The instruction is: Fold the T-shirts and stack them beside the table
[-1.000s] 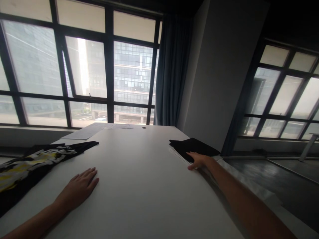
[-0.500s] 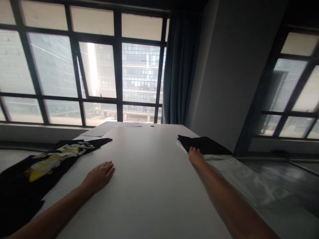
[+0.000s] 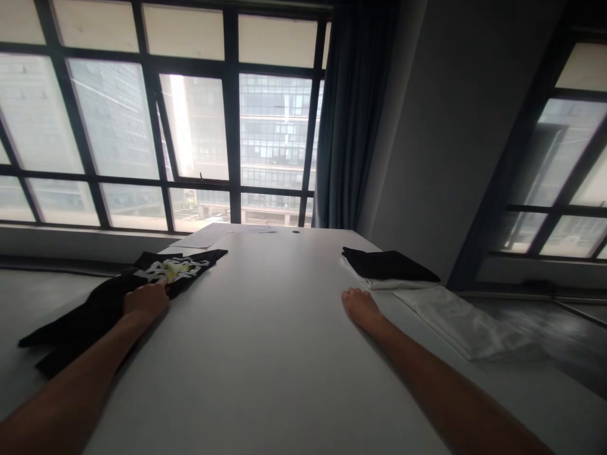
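Observation:
My left hand [image 3: 146, 299] is closed on a black garment with a white and yellow print [image 3: 102, 303], which lies bunched along the left side of the white table [image 3: 275, 354]. My right hand [image 3: 359, 306] rests at the table's right side with its fingers curled; whether anything is under them is hidden. Just beyond it lies a folded black cloth [image 3: 393, 265] on top of a folded white cloth [image 3: 386, 285]. A loose white cloth [image 3: 467, 322] spreads out to the right of my right hand.
Papers [image 3: 202, 237] lie at the far left of the table, and a small dark round spot [image 3: 296, 232] shows near its far edge. Beyond stand windows, a blue curtain [image 3: 348, 126] and a grey pillar [image 3: 441, 126].
My left hand has moved left onto the printed black garment, which is now more bunched. My right hand has come off the folded black cloth towards me. The view has shifted slightly.

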Action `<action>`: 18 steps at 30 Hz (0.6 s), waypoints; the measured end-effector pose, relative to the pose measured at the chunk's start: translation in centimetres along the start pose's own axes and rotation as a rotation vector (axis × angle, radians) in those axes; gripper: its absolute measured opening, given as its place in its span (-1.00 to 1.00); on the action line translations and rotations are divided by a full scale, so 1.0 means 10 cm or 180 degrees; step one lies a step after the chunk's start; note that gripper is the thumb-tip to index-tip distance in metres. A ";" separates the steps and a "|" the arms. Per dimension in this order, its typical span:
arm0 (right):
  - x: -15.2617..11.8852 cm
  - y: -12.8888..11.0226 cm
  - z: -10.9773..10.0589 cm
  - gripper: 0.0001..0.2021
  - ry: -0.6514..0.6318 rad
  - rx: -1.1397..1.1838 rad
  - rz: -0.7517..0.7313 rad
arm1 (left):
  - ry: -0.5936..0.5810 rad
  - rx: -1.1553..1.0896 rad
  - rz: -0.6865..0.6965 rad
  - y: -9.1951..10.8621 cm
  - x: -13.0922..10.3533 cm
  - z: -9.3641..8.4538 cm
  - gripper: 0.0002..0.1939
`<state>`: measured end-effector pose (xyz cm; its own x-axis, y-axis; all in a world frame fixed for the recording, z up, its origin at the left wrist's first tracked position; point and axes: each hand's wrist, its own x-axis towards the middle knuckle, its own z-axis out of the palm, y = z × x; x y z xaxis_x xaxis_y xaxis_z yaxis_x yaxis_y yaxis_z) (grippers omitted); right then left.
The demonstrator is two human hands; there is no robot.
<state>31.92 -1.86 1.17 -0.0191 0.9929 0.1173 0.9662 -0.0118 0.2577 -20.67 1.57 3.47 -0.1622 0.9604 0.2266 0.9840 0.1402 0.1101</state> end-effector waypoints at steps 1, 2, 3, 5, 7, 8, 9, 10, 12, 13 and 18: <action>-0.02 -0.01 -0.01 -0.55 0.0035 0.0024 0.0010 | -0.0006 0.0025 0.0002 0.15 -0.01 0.01 -0.51; -0.03 -0.01 -0.01 -0.55 0.0073 0.0050 0.0024 | -0.0011 0.0039 0.0069 0.30 -0.03 0.02 -0.50; -0.03 0.00 0.00 -0.55 0.0107 0.0083 0.0033 | -0.0019 -0.0006 0.0234 0.45 -0.05 0.03 -0.50; -0.04 0.02 0.01 -0.56 0.0169 0.0199 -0.0012 | -0.0126 -0.0354 0.0822 0.72 -0.13 0.04 -0.49; -0.04 0.04 0.02 -0.58 0.0259 0.0412 -0.0103 | -0.0428 -0.0968 0.1529 0.92 -0.23 0.02 -0.47; -0.04 0.03 0.03 -0.59 0.0324 0.0546 -0.0155 | -0.0630 -0.1300 0.1835 1.00 -0.29 0.00 -0.45; -0.05 0.03 0.04 -0.59 0.0400 0.0685 -0.0193 | -0.0849 -0.1593 0.2064 1.06 -0.34 -0.02 -0.44; -0.05 0.01 0.05 -0.56 0.0492 0.0823 -0.0239 | -0.1059 -0.1816 0.2204 1.10 -0.38 -0.04 -0.44; -0.07 -0.03 0.07 -0.49 0.0721 0.1070 -0.0380 | -0.1379 -0.2183 0.2336 1.15 -0.44 -0.09 -0.45; -0.07 -0.04 0.07 -0.49 0.0838 0.1168 -0.0471 | -0.1442 -0.2356 0.2335 1.16 -0.45 -0.12 -0.44; -0.04 -0.05 -0.02 -0.74 0.1229 0.1795 -0.0732 | -0.0272 -0.2945 0.1667 1.11 -0.40 -0.21 -0.41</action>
<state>31.34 -2.31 1.21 -0.2269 0.8490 0.4771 0.9105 0.3588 -0.2055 -9.27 -1.19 5.86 0.3058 0.8667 0.3941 0.4850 -0.4980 0.7189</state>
